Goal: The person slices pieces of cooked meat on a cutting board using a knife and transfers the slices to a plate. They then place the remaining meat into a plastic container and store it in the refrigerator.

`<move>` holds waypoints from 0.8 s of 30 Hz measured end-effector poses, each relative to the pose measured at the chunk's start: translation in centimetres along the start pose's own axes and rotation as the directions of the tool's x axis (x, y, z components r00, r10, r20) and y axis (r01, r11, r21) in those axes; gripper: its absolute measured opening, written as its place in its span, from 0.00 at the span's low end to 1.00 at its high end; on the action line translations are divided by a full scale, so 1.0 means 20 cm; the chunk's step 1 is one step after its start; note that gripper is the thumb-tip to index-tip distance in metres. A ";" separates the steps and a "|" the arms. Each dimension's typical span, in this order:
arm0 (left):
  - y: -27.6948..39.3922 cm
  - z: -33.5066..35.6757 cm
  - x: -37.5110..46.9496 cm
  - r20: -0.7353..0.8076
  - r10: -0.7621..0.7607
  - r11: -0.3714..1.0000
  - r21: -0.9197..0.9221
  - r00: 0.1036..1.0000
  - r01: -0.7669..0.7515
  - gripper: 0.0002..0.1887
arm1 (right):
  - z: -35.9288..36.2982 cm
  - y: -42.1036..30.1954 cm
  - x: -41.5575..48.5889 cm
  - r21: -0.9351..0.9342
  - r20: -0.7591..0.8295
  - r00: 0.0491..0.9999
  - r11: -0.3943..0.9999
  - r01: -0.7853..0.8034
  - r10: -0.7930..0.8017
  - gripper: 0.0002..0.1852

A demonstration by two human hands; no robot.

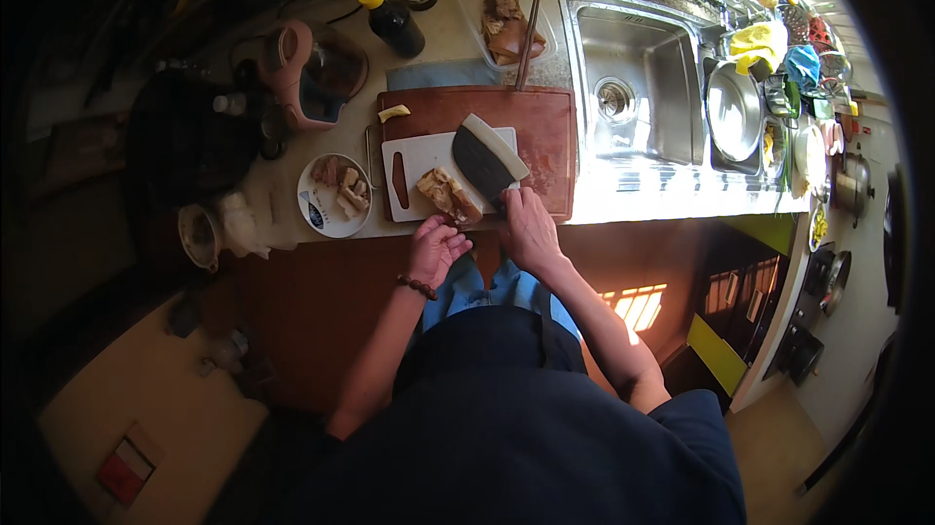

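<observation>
My right hand (pixel 531 231) grips the handle of a cleaver (pixel 482 160), whose dark blade with a broad bright edge lies over a white plastic cutting board (pixel 445 147). Beside the blade, on that board, rests a chunk of cooked meat (pixel 444 193). My left hand (pixel 437 247) is at the counter's front edge, just below the meat, with its palm partly turned up and its fingers loosely curled and apart. Nothing shows in it; whether a fingertip touches the meat is unclear. Underneath the white board is a larger reddish-brown cutting board (pixel 544 138), with a small yellowish piece (pixel 394 113) on it.
Left of the boards stands a white plate (pixel 310 192) of cut meat. Behind them are a plastic container (pixel 473 17) with more meat, chopsticks (pixel 529 35), and a yellow-capped bottle (pixel 394 27). A pink appliance (pixel 292 79) stands back left; a steel sink (pixel 643 87) lies right.
</observation>
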State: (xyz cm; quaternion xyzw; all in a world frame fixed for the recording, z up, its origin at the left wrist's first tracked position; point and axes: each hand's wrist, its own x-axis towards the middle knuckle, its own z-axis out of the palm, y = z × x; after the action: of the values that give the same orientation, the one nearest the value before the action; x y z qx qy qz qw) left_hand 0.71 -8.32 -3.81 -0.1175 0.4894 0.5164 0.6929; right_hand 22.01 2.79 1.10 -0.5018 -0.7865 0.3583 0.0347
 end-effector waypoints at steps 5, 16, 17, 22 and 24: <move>0.02 0.03 -0.02 0.057 0.002 1.000 -0.016 0.998 -0.001 0.17 | 0.05 0.03 0.07 0.159 -0.084 0.991 0.984 -0.086 0.100 0.28; 0.08 0.22 0.09 0.062 0.220 0.849 0.479 0.974 -0.222 0.14 | -0.07 0.14 -0.11 0.592 -0.146 0.958 0.798 -0.115 0.246 0.24; 0.09 0.24 0.11 0.022 0.260 0.781 0.583 0.965 -0.224 0.12 | -0.06 0.14 -0.12 0.627 -0.138 0.955 0.770 -0.120 0.261 0.23; 0.31 0.28 0.21 0.278 0.721 0.089 0.871 0.635 -0.483 0.21 | -0.09 0.12 -0.17 0.576 -0.135 0.957 0.806 -0.136 0.258 0.18; 0.38 0.28 0.22 0.311 0.688 -0.059 0.924 0.655 -0.377 0.26 | -0.12 0.08 -0.20 0.552 -0.171 0.956 0.827 -0.107 0.238 0.17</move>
State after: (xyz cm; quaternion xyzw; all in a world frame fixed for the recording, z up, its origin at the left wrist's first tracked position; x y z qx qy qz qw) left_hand -2.48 1.43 -2.06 0.4720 0.7800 0.3076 0.2724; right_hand 26.30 1.16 3.17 -0.5797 -0.5961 0.5046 0.2326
